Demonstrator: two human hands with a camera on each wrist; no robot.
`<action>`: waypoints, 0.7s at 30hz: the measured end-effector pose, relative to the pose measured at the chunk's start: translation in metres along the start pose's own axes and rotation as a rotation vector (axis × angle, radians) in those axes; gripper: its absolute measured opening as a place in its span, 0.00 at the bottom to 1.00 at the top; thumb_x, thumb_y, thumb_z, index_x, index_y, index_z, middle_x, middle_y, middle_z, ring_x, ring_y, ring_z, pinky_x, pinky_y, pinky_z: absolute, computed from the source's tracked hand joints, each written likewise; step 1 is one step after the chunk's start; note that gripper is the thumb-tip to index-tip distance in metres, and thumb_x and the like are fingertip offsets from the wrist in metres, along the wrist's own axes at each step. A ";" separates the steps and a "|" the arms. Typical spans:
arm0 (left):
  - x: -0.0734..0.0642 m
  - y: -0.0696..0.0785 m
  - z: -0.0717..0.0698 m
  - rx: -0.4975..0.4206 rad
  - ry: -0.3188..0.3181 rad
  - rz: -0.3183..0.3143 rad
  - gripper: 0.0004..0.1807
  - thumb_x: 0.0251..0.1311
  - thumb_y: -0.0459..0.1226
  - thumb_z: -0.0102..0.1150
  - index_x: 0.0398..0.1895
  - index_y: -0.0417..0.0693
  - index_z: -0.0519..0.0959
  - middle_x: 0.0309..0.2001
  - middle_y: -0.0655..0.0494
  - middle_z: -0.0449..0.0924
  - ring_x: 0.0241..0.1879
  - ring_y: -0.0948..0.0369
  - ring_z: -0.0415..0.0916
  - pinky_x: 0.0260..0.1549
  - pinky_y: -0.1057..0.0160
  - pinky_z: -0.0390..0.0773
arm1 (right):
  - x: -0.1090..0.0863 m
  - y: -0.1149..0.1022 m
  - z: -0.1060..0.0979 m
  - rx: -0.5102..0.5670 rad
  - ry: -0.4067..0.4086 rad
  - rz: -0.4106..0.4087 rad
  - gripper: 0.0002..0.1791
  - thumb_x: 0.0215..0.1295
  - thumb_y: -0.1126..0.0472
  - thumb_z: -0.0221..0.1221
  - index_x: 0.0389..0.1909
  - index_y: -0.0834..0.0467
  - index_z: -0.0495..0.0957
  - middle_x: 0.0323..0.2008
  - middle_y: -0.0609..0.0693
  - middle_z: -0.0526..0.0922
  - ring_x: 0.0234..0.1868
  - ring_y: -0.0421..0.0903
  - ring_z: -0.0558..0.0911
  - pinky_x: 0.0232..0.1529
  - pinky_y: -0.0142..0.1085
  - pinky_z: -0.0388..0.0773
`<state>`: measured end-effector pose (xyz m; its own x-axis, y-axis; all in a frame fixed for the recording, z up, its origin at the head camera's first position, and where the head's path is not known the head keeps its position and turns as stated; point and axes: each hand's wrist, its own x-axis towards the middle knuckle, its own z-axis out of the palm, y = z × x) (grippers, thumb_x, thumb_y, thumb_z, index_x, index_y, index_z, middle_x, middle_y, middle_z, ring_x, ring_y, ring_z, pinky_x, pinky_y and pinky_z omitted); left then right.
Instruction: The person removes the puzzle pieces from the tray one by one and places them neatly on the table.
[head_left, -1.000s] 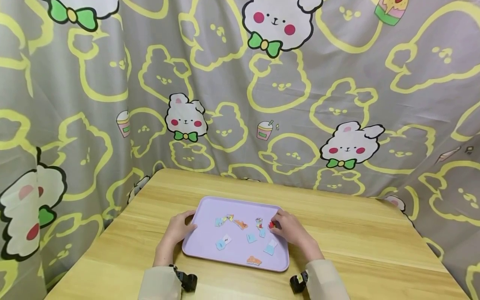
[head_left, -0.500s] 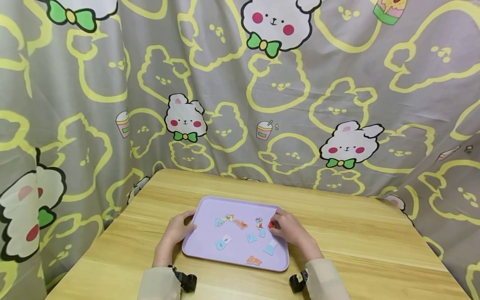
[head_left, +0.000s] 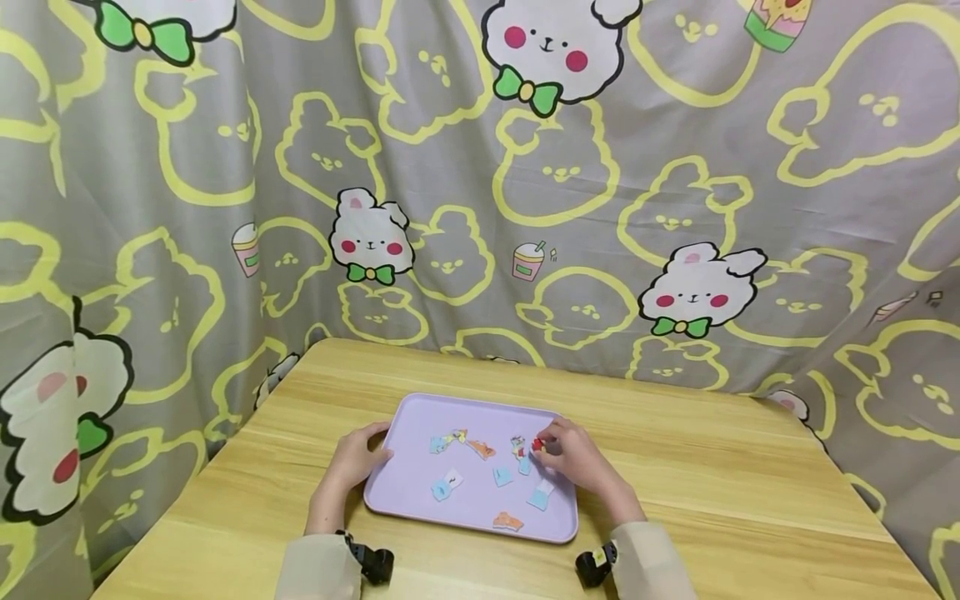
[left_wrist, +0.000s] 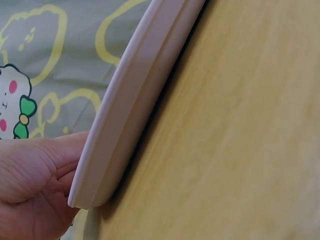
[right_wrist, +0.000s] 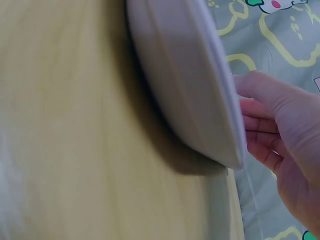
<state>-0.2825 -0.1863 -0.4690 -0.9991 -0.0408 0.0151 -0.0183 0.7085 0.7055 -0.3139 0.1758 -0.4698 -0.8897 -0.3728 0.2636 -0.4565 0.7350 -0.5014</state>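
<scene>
A lilac tray (head_left: 405, 493) lies on the table, bearing several cut puzzle pieces. My left hand (head_left: 356, 457) holds the tray's left edge, thumb at the rim. Over the right side of the tray, my right hand (head_left: 581, 458) pinches a small red piece (head_left: 537, 446) between thumb and fingers. Just left of that piece is a multicoloured strip of pieces (head_left: 519, 452). An orange piece (head_left: 481, 449) and a blue-and-yellow group (head_left: 448, 441) lie further left. In the right wrist view, the tray wall (right_wrist: 185, 75) hides the fingertips and the red piece.
Nearer the front of the tray lie blue-and-white pieces (head_left: 447, 485), a light blue piece (head_left: 502, 476), another blue-and-white piece (head_left: 539, 497) and an orange piece (head_left: 507, 522). The wooden table (head_left: 720, 467) extends around the tray. A patterned curtain (head_left: 450, 308) hangs behind.
My right hand has shifted slightly left with the red piece, closer to the multicoloured strip. The left hand and the tray have stayed in place.
</scene>
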 end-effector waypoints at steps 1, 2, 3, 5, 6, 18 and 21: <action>0.000 0.000 0.000 0.000 -0.001 0.000 0.26 0.62 0.30 0.60 0.64 0.36 0.72 0.65 0.32 0.71 0.67 0.35 0.64 0.65 0.38 0.66 | 0.000 0.000 0.000 0.026 0.004 0.010 0.10 0.58 0.60 0.68 0.38 0.60 0.84 0.36 0.47 0.79 0.42 0.43 0.82 0.47 0.40 0.84; 0.000 0.000 0.000 -0.001 -0.002 0.000 0.26 0.62 0.30 0.60 0.64 0.36 0.72 0.65 0.32 0.71 0.67 0.35 0.64 0.65 0.38 0.66 | -0.001 0.000 0.000 0.052 0.011 0.022 0.10 0.58 0.60 0.68 0.39 0.60 0.84 0.36 0.47 0.79 0.43 0.44 0.82 0.48 0.41 0.84; 0.000 0.000 0.000 0.000 -0.002 -0.001 0.26 0.62 0.30 0.60 0.64 0.37 0.72 0.65 0.32 0.70 0.67 0.35 0.64 0.65 0.38 0.67 | -0.001 0.000 0.000 0.082 0.019 0.033 0.10 0.58 0.60 0.68 0.39 0.59 0.84 0.36 0.47 0.79 0.44 0.45 0.82 0.49 0.42 0.83; 0.000 0.000 0.000 -0.001 -0.004 -0.004 0.26 0.62 0.30 0.60 0.65 0.37 0.72 0.65 0.32 0.70 0.67 0.35 0.64 0.65 0.38 0.67 | -0.001 0.000 0.001 0.146 0.044 0.054 0.10 0.58 0.61 0.67 0.40 0.59 0.84 0.37 0.47 0.80 0.45 0.47 0.83 0.50 0.43 0.83; 0.000 0.000 0.000 -0.002 -0.004 -0.007 0.26 0.63 0.31 0.60 0.65 0.37 0.72 0.65 0.32 0.70 0.67 0.35 0.64 0.65 0.38 0.67 | -0.002 0.001 0.002 0.171 0.065 0.060 0.09 0.58 0.62 0.67 0.40 0.59 0.84 0.38 0.47 0.80 0.45 0.48 0.83 0.50 0.44 0.83; 0.001 -0.001 -0.001 -0.009 -0.016 -0.005 0.26 0.63 0.31 0.60 0.65 0.38 0.71 0.66 0.32 0.69 0.67 0.35 0.64 0.65 0.37 0.66 | -0.004 0.009 0.001 0.284 0.210 0.143 0.10 0.59 0.61 0.67 0.43 0.55 0.85 0.39 0.48 0.84 0.45 0.45 0.82 0.49 0.35 0.81; 0.000 0.000 -0.001 -0.011 -0.019 -0.013 0.27 0.63 0.31 0.59 0.66 0.38 0.71 0.66 0.32 0.69 0.68 0.35 0.63 0.66 0.38 0.65 | -0.004 0.010 0.002 0.277 0.216 0.138 0.11 0.59 0.61 0.67 0.43 0.56 0.84 0.39 0.48 0.84 0.45 0.46 0.82 0.49 0.35 0.81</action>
<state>-0.2824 -0.1870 -0.4682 -0.9993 -0.0360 -0.0074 -0.0305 0.7001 0.7134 -0.3148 0.1839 -0.4778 -0.9346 -0.1311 0.3307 -0.3431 0.5776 -0.7407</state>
